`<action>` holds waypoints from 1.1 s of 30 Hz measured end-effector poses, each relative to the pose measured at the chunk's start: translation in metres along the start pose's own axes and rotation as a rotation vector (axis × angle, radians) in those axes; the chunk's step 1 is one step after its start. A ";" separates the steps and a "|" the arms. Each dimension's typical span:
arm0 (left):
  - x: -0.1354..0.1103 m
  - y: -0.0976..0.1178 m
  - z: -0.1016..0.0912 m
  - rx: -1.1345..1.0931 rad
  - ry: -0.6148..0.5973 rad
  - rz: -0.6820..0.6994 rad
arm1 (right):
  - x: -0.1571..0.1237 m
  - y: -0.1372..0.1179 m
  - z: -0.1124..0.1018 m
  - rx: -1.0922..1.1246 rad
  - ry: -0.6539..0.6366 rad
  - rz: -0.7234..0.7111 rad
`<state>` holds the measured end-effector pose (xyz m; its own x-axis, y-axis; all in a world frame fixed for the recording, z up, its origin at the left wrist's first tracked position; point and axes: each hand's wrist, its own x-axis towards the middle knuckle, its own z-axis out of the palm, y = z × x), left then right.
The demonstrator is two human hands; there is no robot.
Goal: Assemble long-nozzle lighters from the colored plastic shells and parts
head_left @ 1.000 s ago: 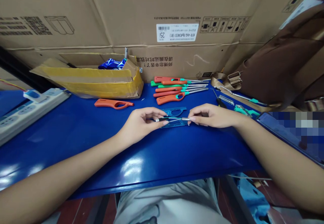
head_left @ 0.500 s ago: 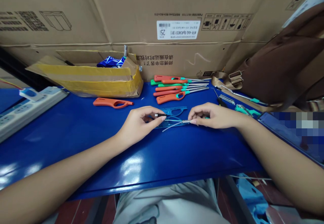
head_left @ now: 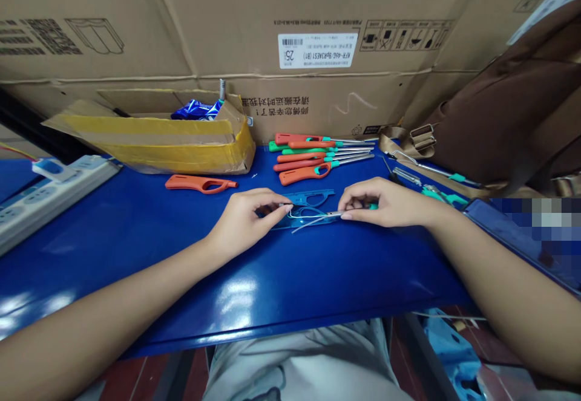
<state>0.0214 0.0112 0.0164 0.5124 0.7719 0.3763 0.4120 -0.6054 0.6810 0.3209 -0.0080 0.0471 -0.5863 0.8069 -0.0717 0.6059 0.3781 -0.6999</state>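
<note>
My left hand (head_left: 247,216) is closed, thumb and fingertips pinching a small black igniter piece that they now mostly cover. From it a thin white wire (head_left: 305,216) runs to a metal lighter tube (head_left: 334,213). My right hand (head_left: 379,204) pinches this tube near its wire end; the palm hides the rest, except a bit of green plastic (head_left: 373,206) by the fingers. A thin clear hose (head_left: 307,225) trails from the same tube end towards the left. Under and behind the fingers lie translucent blue lighter shell halves (head_left: 298,198) with trigger loops, partly hidden.
Several orange, red and green lighters (head_left: 302,176) lie stacked behind the hands. An orange lighter handle (head_left: 200,183) lies left, before a yellow-taped carton (head_left: 154,141). A power strip (head_left: 54,198) stands far left. On the right are loose lighter parts (head_left: 442,196), a phone (head_left: 512,237) and a brown bag (head_left: 503,117).
The black igniter piece with its white end showed at my left fingertips before; the fingers now cover most of it. Both hands have shifted only slightly.
</note>
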 end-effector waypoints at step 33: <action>0.000 -0.011 0.001 0.285 -0.130 0.276 | -0.002 -0.010 0.012 -0.469 0.007 -0.144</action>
<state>0.0176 0.0175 0.0077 0.7163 0.5532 0.4254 0.4286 -0.8298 0.3574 0.3091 -0.0185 0.0462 -0.6796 0.7335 0.0084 0.6964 0.6487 -0.3071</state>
